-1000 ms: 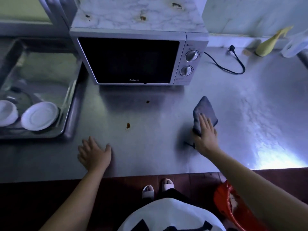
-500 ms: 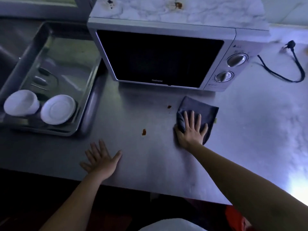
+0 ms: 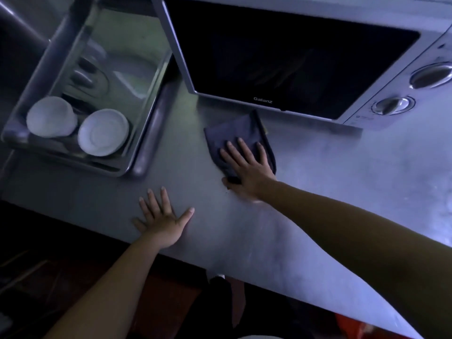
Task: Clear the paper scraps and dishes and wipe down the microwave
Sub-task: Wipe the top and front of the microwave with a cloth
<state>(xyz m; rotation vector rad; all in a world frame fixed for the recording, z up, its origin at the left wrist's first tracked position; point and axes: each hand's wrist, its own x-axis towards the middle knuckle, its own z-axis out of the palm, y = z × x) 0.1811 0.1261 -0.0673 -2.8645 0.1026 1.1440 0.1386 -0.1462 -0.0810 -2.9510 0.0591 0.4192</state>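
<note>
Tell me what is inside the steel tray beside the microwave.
The steel tray holds two white dishes at its near end: a bowl and a saucer. Whatever lies beneath them is covered.

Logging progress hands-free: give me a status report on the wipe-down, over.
Right hand flat, pressing grey cloth on the counter before the microwave. Left hand flat on counter, empty. Two white dishes in the metal tray, clear of the cloth.

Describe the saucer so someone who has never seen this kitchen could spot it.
Left of the microwave sits a steel tray. Two white dishes lie at its near end. The saucer is the right one, flat with a ring in its middle; the bowl beside it is domed.
</note>
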